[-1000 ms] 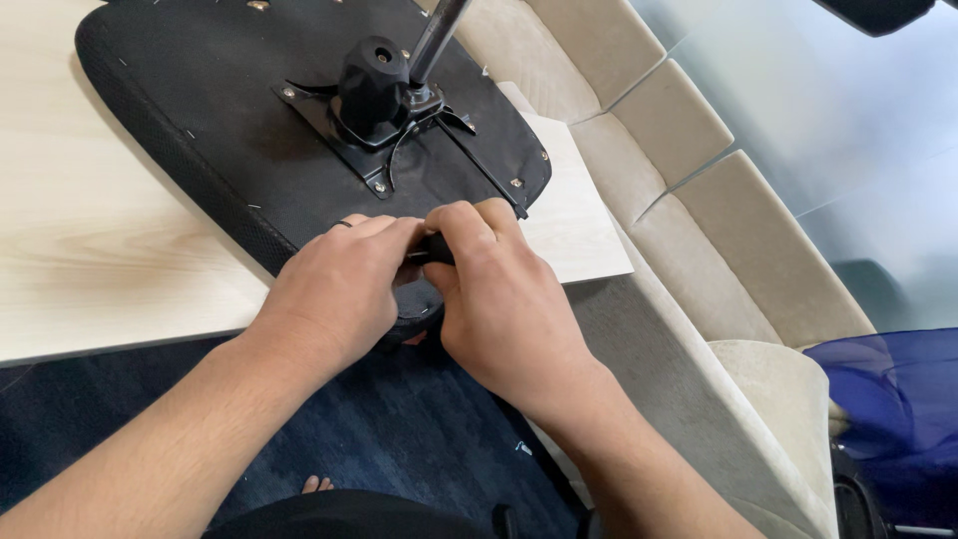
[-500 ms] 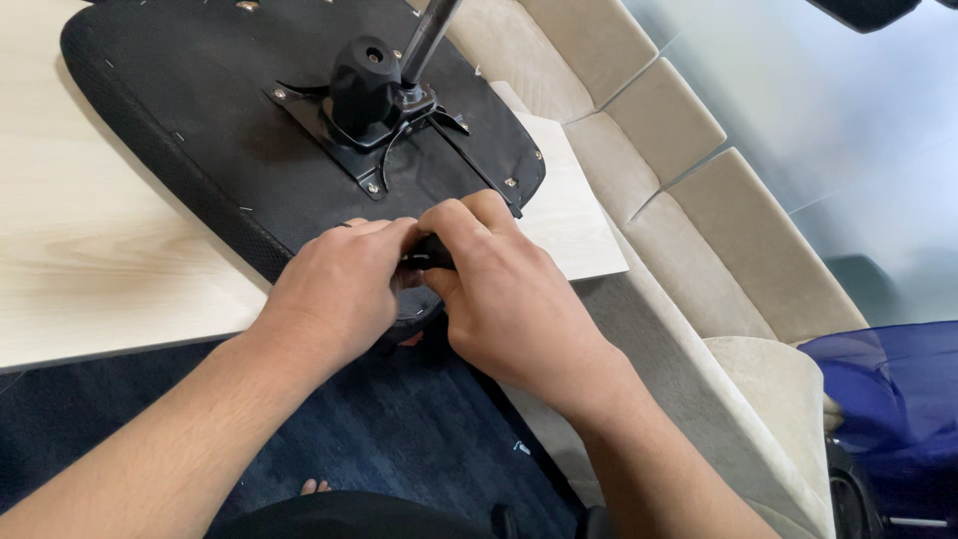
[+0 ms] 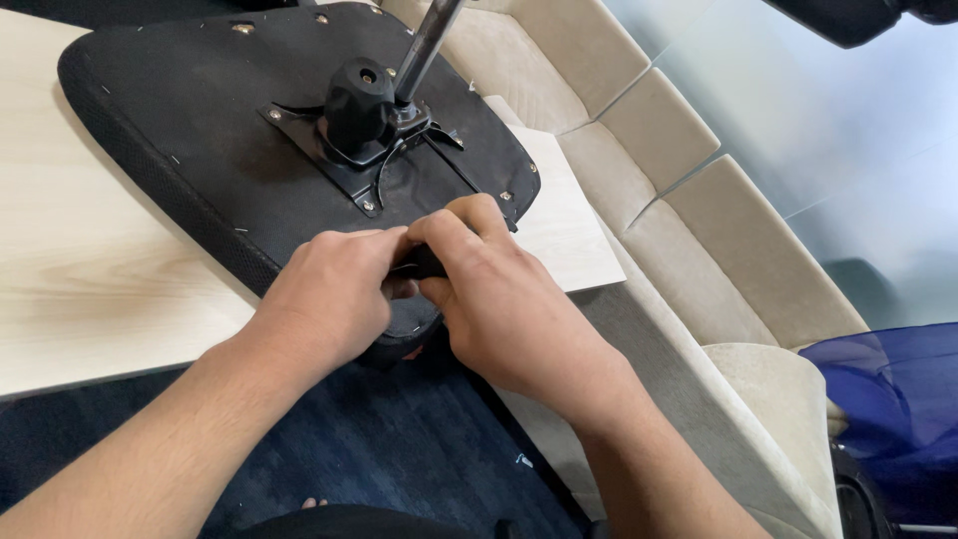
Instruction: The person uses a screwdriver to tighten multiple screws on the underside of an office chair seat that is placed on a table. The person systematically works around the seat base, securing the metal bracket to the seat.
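Hands, my left hand (image 3: 334,294) & right hand (image 3: 494,299), are clamped together on small black part (image 3: 427,264) at near edge of upturned chair seat (image 3: 200,130) on wooden table (image 3: 80,289), so I judge fitting step, next move needs firm, steady pressure.

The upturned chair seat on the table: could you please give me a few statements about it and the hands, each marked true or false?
1. The chair seat lies underside up on the table. True.
2. The left hand and right hand meet at the seat's near edge. True.
3. The metal post lies flat on the sofa. False: it stands up from the seat's mounting plate.
4. The table is glass. False: it is pale wood.
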